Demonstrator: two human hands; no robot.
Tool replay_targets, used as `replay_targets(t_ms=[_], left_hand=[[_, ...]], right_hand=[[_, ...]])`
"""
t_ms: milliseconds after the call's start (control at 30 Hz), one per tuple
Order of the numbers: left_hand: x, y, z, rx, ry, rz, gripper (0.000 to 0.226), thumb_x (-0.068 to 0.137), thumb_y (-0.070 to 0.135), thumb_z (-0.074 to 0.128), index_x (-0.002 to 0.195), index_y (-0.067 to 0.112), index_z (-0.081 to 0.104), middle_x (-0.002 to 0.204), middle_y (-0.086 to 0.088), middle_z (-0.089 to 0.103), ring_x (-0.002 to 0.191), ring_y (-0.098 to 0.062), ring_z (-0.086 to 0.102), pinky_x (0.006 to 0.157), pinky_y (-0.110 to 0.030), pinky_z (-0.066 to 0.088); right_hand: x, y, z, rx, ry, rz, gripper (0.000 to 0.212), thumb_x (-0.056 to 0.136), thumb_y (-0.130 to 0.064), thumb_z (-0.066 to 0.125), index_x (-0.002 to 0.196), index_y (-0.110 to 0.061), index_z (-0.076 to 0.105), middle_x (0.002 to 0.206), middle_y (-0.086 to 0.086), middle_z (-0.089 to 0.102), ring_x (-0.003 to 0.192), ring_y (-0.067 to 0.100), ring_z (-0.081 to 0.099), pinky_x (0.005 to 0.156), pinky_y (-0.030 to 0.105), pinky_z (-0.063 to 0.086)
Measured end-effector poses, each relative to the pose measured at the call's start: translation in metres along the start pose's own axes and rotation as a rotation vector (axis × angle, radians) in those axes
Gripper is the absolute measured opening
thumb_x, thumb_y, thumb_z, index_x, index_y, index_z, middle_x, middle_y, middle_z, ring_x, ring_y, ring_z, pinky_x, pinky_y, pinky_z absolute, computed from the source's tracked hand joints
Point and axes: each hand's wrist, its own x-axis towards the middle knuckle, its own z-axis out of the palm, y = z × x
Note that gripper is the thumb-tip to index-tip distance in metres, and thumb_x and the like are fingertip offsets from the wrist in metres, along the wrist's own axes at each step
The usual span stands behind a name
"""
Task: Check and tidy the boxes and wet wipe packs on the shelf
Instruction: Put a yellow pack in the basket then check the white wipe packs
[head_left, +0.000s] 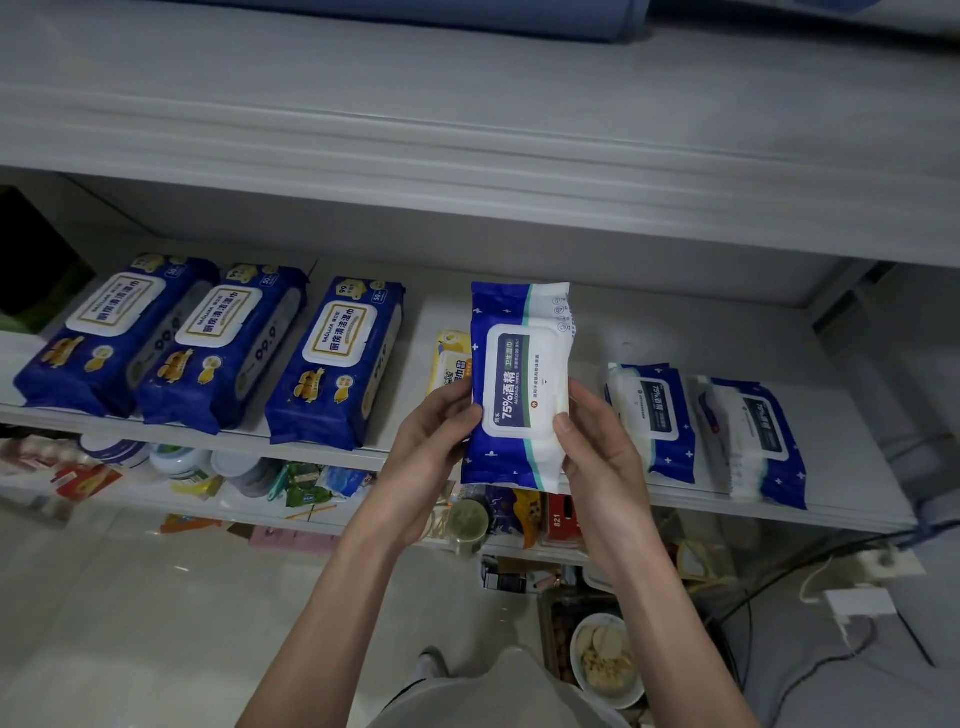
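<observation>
On the white shelf board (623, 332), the first dark blue plastic wipe pack (111, 332) lies at your far left, the second dark blue pack (218, 348) just beside it on its right, the third dark blue pack (335, 364) next along. Your left hand (431, 457) and right hand (602, 457) hold the blue-and-white plastic alcohol wipe pack (519, 384) upright before the shelf's middle, one hand at each side. Behind it lies a small yellow plastic pack (449, 364). To its right lie the nearer blue-and-white pack (652, 415) and, beyond it, the outer blue-and-white pack (748, 441).

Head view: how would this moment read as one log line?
left hand: grips alcohol wipe pack | right hand: grips same pack | shelf: other packs lying flat
</observation>
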Motion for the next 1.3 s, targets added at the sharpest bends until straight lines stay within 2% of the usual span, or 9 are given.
replay_targets(t_ms=[100, 200, 267, 333, 400, 600, 833, 1167, 1300], left_hand=[[-0.002, 0.0, 0.001, -0.002, 0.018, 0.039, 0.05, 0.086, 0.019, 0.064, 0.135, 0.014, 0.056, 0.127, -0.003, 0.07, 0.12, -0.02, 0.066, 0.087, -0.032, 0.062], [-0.005, 0.001, 0.006, 0.096, 0.059, 0.116, 0.055, 0.092, 0.01, 0.067, 0.142, 0.024, 0.051, 0.131, 0.007, 0.064, 0.117, -0.009, 0.066, 0.076, -0.025, 0.061], [-0.008, -0.003, 0.01, 0.157, 0.058, 0.147, 0.055, 0.094, 0.011, 0.066, 0.143, 0.026, 0.049, 0.131, 0.008, 0.064, 0.116, -0.009, 0.065, 0.074, -0.018, 0.058], [-0.009, -0.007, 0.013, 0.199, 0.057, 0.166, 0.046, 0.096, 0.012, 0.064, 0.139, 0.026, 0.056, 0.13, 0.001, 0.067, 0.115, -0.017, 0.066, 0.076, -0.018, 0.057], [-0.009, -0.009, 0.014, 0.241, 0.057, 0.181, 0.041, 0.096, 0.014, 0.065, 0.134, 0.03, 0.061, 0.131, 0.004, 0.066, 0.116, -0.017, 0.065, 0.078, -0.021, 0.058], [-0.012, -0.01, 0.018, 0.194, -0.005, 0.127, 0.039, 0.1, 0.021, 0.057, 0.138, 0.033, 0.056, 0.131, 0.008, 0.067, 0.116, -0.009, 0.067, 0.082, -0.021, 0.058], [-0.013, -0.007, 0.024, 0.161, -0.057, 0.133, 0.041, 0.099, 0.021, 0.058, 0.135, 0.04, 0.056, 0.133, 0.009, 0.067, 0.123, -0.01, 0.063, 0.085, -0.021, 0.057], [-0.013, -0.007, 0.02, 0.135, -0.069, 0.121, 0.047, 0.091, 0.032, 0.063, 0.136, 0.041, 0.056, 0.135, 0.006, 0.066, 0.123, -0.013, 0.064, 0.088, -0.027, 0.058], [-0.013, -0.011, 0.02, 0.099, -0.045, 0.084, 0.056, 0.088, 0.033, 0.067, 0.141, 0.034, 0.051, 0.132, -0.002, 0.067, 0.121, -0.019, 0.066, 0.092, -0.034, 0.057]], right_hand=[[-0.001, -0.004, -0.002, -0.077, -0.017, -0.014, 0.047, 0.088, -0.031, 0.068, 0.135, -0.03, 0.062, 0.138, -0.001, 0.067, 0.127, 0.016, 0.065, 0.093, 0.035, 0.059], [0.0, -0.011, 0.0, -0.274, -0.051, -0.054, 0.053, 0.09, -0.039, 0.069, 0.141, -0.036, 0.056, 0.14, -0.012, 0.063, 0.125, -0.002, 0.062, 0.098, 0.03, 0.058], [0.0, -0.013, 0.003, -0.272, -0.088, -0.007, 0.064, 0.088, -0.036, 0.074, 0.147, -0.034, 0.05, 0.134, -0.017, 0.064, 0.114, -0.01, 0.064, 0.085, 0.019, 0.059], [0.0, -0.01, 0.004, -0.217, -0.077, 0.043, 0.067, 0.087, -0.025, 0.078, 0.148, -0.03, 0.051, 0.132, -0.011, 0.068, 0.11, -0.003, 0.069, 0.077, 0.017, 0.059], [-0.002, -0.007, 0.004, -0.173, -0.05, 0.053, 0.064, 0.088, -0.021, 0.078, 0.147, -0.028, 0.054, 0.13, -0.007, 0.072, 0.112, 0.004, 0.071, 0.078, 0.021, 0.06], [-0.005, -0.007, 0.004, -0.049, 0.011, 0.091, 0.083, 0.073, -0.054, 0.086, 0.147, -0.029, 0.056, 0.138, -0.003, 0.069, 0.127, 0.018, 0.066, 0.103, 0.044, 0.056], [-0.011, -0.013, 0.003, -0.007, 0.024, 0.053, 0.07, 0.078, -0.039, 0.075, 0.144, -0.025, 0.058, 0.133, -0.001, 0.072, 0.122, 0.016, 0.069, 0.102, 0.043, 0.055], [-0.017, -0.017, 0.008, -0.021, 0.023, 0.029, 0.071, 0.078, -0.04, 0.074, 0.145, -0.025, 0.058, 0.133, -0.002, 0.072, 0.123, 0.016, 0.069, 0.104, 0.044, 0.054], [-0.019, -0.015, 0.009, -0.047, -0.008, 0.03, 0.064, 0.084, -0.036, 0.069, 0.146, -0.024, 0.057, 0.132, -0.003, 0.073, 0.12, 0.014, 0.07, 0.095, 0.033, 0.059]])
